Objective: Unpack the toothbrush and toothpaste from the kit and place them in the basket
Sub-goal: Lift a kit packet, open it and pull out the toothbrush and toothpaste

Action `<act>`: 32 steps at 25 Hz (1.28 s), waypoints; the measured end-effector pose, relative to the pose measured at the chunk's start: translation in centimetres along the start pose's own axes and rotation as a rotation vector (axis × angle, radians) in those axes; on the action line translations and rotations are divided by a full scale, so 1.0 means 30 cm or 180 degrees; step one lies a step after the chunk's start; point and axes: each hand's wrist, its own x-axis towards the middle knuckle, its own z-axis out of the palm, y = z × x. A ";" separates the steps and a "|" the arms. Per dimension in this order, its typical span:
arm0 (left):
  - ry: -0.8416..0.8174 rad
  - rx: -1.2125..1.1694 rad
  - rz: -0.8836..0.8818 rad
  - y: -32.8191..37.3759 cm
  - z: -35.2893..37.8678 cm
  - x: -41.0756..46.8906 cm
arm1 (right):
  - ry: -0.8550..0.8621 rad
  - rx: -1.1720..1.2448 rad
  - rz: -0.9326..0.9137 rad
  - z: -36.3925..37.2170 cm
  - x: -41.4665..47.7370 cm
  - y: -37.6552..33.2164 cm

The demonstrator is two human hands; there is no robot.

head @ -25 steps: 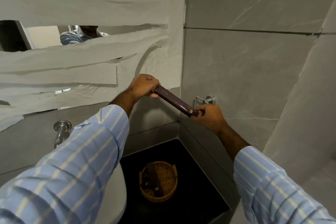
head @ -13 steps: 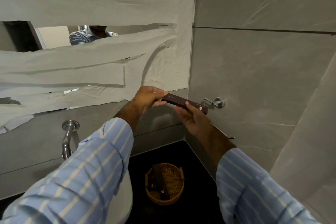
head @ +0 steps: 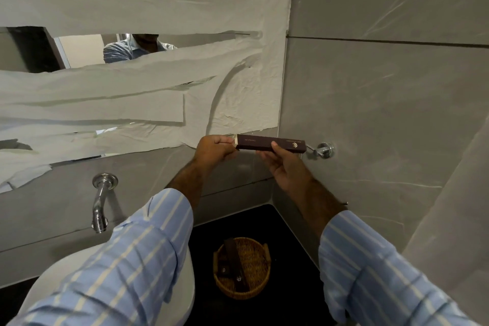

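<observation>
A long dark maroon kit box [head: 267, 142] is held level in front of the wall, above the counter. My right hand [head: 284, 167] grips it from below near its right half, thumb on its front face. My left hand [head: 215, 151] pinches the pale opened flap at the box's left end. Far below, a round wicker basket [head: 260, 280] sits on the black counter with two or three dark boxes [head: 234, 262] lying in it. Toothbrush and toothpaste are hidden inside the box.
A chrome wall hook [head: 324, 150] sticks out just right of the box. A chrome tap [head: 100, 201] hangs over a white basin [head: 182, 286] at the left. The mirror is covered with paper strips [head: 132, 87]. Grey tiled walls meet in a corner behind the black counter [head: 285, 241].
The box has gone from slanting down-right to level. My right hand shifted from its end to under its middle, and my left hand has opened the flap at the left end.
</observation>
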 end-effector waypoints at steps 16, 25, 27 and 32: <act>0.0100 -0.3554 -0.1094 -0.028 0.160 -0.057 | -0.0102 -0.2480 -0.0904 0.169 0.078 -0.200; -0.0110 -0.3188 -0.0943 -0.050 0.172 -0.070 | -0.0034 -0.2315 -0.0965 0.154 0.099 -0.194; -0.0173 -0.3046 -0.0840 -0.058 0.180 -0.068 | 0.0083 -0.2305 -0.1012 0.156 0.104 -0.187; -0.0096 -0.0365 -0.0087 -0.060 0.172 -0.055 | 0.0392 -0.2406 -0.1133 0.139 0.108 -0.192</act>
